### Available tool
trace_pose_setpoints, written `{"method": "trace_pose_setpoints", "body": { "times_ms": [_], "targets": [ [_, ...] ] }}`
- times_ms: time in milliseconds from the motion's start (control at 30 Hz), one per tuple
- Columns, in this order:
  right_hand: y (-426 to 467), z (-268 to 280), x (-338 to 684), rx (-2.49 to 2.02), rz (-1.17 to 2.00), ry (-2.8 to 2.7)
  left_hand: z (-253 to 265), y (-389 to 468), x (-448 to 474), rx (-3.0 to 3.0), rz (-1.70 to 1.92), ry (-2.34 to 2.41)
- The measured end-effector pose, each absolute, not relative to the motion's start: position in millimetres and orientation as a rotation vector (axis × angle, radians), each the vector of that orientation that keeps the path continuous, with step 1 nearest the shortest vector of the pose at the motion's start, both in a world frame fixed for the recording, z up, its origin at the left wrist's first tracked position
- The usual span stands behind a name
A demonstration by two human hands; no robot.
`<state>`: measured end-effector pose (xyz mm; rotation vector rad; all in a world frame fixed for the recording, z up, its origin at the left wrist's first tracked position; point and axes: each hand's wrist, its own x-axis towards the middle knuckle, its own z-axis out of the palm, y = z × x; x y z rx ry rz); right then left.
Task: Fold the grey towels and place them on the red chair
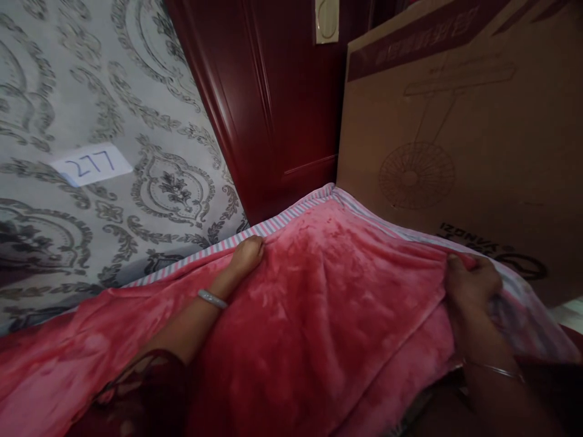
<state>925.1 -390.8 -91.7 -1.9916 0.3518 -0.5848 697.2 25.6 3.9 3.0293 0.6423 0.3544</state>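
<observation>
A red-pink plush blanket spreads across the lower part of the view, over a pink, grey and white striped cloth whose edge shows along the far side. My left hand, with a silver bangle at the wrist, is closed on the blanket's far edge left of the middle. At the right, my right hand grips the blanket's edge, its fingers bunching the fabric, and a thin bangle circles that wrist. Between the two hands the blanket lies in loose folds. My left fingertips are partly hidden by the fabric.
Behind the blanket stands a dark red panelled wooden surface with a gold-coloured plate. A large cardboard box printed with a fan stands at the right. Patterned wallpaper covers the left, with a paper label reading 277.
</observation>
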Motion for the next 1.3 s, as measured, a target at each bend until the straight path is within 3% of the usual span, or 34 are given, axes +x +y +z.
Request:
{"method": "trace_pose_setpoints", "body": {
  "times_ms": [267,467,667,867,1067,1300],
  "targets": [
    [-383.5,-70.7,910.7,-1.875,-0.563,0.454,24.5,61.2,705.0,2.849,0.521,1.128],
    [-384.1,-68.0,909.5,-1.855,-0.600,0.418,6.0,67.4,709.1,2.891,0.260,0.963],
    [-384.2,-77.9,918.4,-1.813,-0.633,0.374,20.8,21.0,686.9,2.972,0.683,0.547],
    [-387.9,-87.4,929.2,-1.830,-0.672,0.342,5.3,-109.0,618.5,2.891,0.117,-0.153],
    [-387.7,-83.1,928.5,-1.858,-0.604,0.347,-18.1,-163.8,597.1,2.955,-0.158,-0.013],
    [-383.4,-83.3,927.8,-1.807,-0.628,0.342,-19.7,-179.0,586.3,3.001,-0.157,-0.178]
  ]
}}
